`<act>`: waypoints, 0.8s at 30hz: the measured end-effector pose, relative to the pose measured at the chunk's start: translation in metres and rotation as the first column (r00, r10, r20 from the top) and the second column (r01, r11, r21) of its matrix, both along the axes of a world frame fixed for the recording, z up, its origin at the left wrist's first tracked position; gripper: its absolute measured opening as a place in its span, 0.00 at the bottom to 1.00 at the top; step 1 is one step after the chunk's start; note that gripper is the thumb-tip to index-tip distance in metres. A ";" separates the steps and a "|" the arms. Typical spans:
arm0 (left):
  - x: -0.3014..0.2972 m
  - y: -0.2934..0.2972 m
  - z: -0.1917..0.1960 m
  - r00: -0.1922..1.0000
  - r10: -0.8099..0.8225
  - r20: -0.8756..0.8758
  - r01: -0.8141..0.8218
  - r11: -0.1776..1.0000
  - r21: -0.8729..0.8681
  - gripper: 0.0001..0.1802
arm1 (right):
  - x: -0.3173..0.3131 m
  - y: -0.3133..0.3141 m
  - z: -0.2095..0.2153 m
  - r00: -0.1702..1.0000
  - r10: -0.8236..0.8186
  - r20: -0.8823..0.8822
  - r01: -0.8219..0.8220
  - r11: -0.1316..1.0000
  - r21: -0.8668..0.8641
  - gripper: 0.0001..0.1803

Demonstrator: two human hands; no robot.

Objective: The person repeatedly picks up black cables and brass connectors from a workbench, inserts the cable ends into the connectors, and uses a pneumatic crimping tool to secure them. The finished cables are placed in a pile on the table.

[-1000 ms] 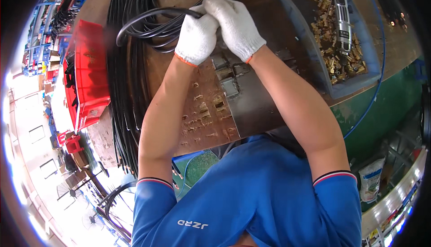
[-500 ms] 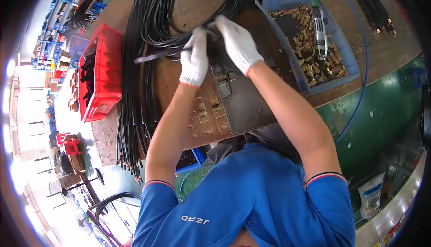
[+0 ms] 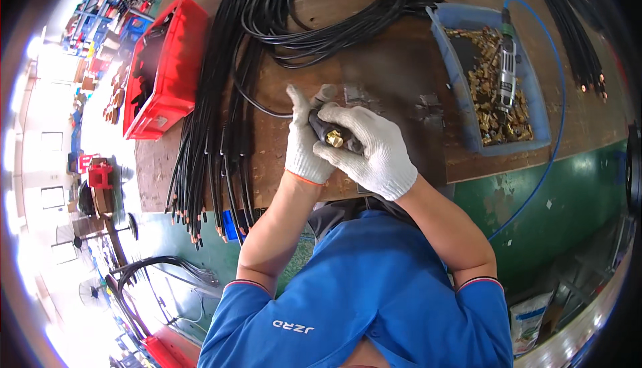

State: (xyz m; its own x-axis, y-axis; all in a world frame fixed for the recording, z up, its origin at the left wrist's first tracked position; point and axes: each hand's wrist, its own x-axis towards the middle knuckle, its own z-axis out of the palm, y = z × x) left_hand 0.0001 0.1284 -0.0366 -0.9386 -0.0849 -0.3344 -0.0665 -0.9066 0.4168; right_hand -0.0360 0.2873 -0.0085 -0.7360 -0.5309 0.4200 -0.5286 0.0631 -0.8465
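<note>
Both my hands wear white knitted gloves and meet above the table's front part. Between them is a black cable connector (image 3: pixel 324 126) with a brass tip (image 3: pixel 334 139) facing toward me. My right hand (image 3: pixel 374 146) closes round it from the right, fingers over its top and thumb below the tip. My left hand (image 3: pixel 305 142) grips its left side, the thumb sticking up. A thin black cable (image 3: pixel 259 107) runs from beside my left hand up toward the cable bundle. The palms hide part of the connector.
Long black cables (image 3: pixel 212 114) hang over the front edge; coiled ones (image 3: pixel 314 40) lie behind my hands. A red crate (image 3: pixel 175 73) of black parts stands left. Right, a blue bin (image 3: pixel 476 142) holds brass fittings and a power tool (image 3: pixel 508 67) with a blue hose (image 3: pixel 560 107).
My hands have come back from the coiled cables toward my body and closed together on the connector. Its brass tip now shows. The view has shifted slightly.
</note>
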 end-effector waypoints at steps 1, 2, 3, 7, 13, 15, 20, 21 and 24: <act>0.001 0.001 0.002 1.000 -0.009 0.007 0.009 1.000 0.018 0.36 | 0.000 -0.003 0.001 1.000 -0.003 -0.023 0.003 1.000 -0.010 0.27; 0.001 0.003 0.005 1.000 -0.019 0.014 0.019 0.999 0.035 0.35 | 0.000 -0.006 0.001 0.999 -0.007 -0.044 0.006 1.000 -0.020 0.27; 0.001 0.006 0.007 0.999 -0.006 0.033 0.004 0.999 0.049 0.35 | 0.000 -0.009 0.001 0.998 -0.013 -0.066 0.011 1.000 -0.029 0.27; 0.000 0.005 0.001 0.999 -0.005 0.034 0.002 0.996 0.091 0.36 | -0.001 -0.012 0.006 0.998 0.010 -0.066 -0.010 1.000 0.001 0.26; -0.010 0.029 0.033 0.959 0.201 0.199 -0.217 0.974 0.063 0.49 | -0.031 -0.004 0.013 0.991 0.090 -0.097 -0.091 0.996 -0.009 0.21; 0.004 0.011 -0.005 0.990 0.018 -0.141 -0.014 0.999 0.033 0.50 | -0.066 0.002 0.028 0.890 -0.092 0.447 0.247 0.921 -0.301 0.19; 0.033 0.015 -0.005 0.998 0.055 -0.027 -0.061 0.856 -0.514 0.33 | -0.095 0.005 0.034 0.820 0.025 0.571 0.387 0.711 -0.587 0.26; 0.038 0.011 -0.005 0.999 0.047 0.021 -0.021 0.757 -0.653 0.29 | -0.084 0.006 0.030 0.811 0.031 0.584 0.355 0.767 -0.534 0.25; 0.058 -0.003 0.013 0.972 0.170 0.163 0.113 0.274 -0.955 0.13 | -0.056 0.010 0.010 0.770 0.082 0.633 0.242 0.880 -0.408 0.19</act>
State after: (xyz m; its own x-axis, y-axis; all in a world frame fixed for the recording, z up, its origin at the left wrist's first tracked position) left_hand 0.0582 0.1255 -0.0237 -0.8527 -0.4990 -0.1549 -0.2528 0.1346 0.9581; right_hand -0.0924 0.2973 0.0013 -0.9430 -0.3318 0.0270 0.1087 -0.3834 -0.9172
